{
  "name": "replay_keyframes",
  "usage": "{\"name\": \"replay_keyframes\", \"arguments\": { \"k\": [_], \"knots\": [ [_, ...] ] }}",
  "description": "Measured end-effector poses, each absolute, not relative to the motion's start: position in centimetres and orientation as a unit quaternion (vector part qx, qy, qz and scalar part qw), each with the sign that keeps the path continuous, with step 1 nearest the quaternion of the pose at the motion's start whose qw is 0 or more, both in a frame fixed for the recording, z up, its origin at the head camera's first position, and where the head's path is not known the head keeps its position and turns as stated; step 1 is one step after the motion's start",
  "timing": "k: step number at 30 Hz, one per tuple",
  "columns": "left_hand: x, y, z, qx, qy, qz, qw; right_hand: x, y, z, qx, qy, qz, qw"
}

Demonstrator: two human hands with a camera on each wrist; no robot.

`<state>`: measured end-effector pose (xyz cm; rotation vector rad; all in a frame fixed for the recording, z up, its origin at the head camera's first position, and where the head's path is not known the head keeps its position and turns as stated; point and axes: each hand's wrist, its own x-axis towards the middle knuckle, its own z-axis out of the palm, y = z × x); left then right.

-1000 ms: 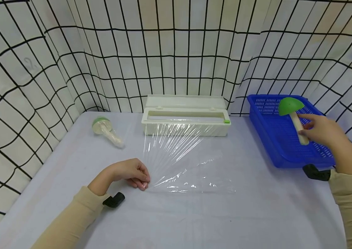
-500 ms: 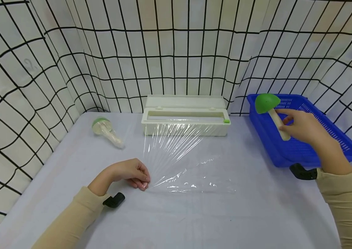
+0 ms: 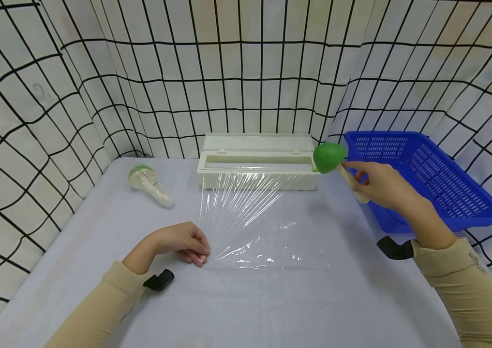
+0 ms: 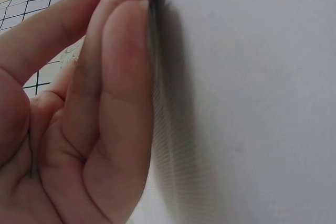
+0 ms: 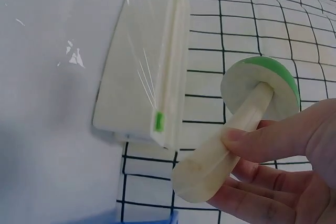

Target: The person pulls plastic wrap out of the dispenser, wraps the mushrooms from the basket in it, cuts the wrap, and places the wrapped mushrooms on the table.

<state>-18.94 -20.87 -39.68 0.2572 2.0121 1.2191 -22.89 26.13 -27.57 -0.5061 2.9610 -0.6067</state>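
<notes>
Holding a toy mushroom by its pale stem, the right hand was raised just right of the wrap dispenser, its fingers curled round the stem and hiding the stem's middle; the green cap pointed toward the dispenser's right end. In front of the dispenser a sheet of cling film lay stretched on the table, its edges hard to trace. The left hand pinched the film's near left corner against the table, its fingertips tucked under. A second mushroom, apparently wrapped, lay left of the dispenser; a blue basket sat to its right, partly behind the right hand.
</notes>
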Motion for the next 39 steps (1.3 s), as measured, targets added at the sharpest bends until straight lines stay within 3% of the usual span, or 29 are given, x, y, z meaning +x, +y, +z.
{"name": "replay_keyframes", "arguments": {
  "k": [19,39],
  "knots": [
    [-18.9,-21.0,-39.8,0.102,0.79,0.473,0.375,-22.4,18.6,-31.9,-0.247,0.941,-0.225,0.054],
    [-18.9,-20.9,-39.7,0.096,0.793,0.471,0.374,-21.8,13.9,-34.9,-0.331,0.92,-0.197,0.072]
  ]
}}
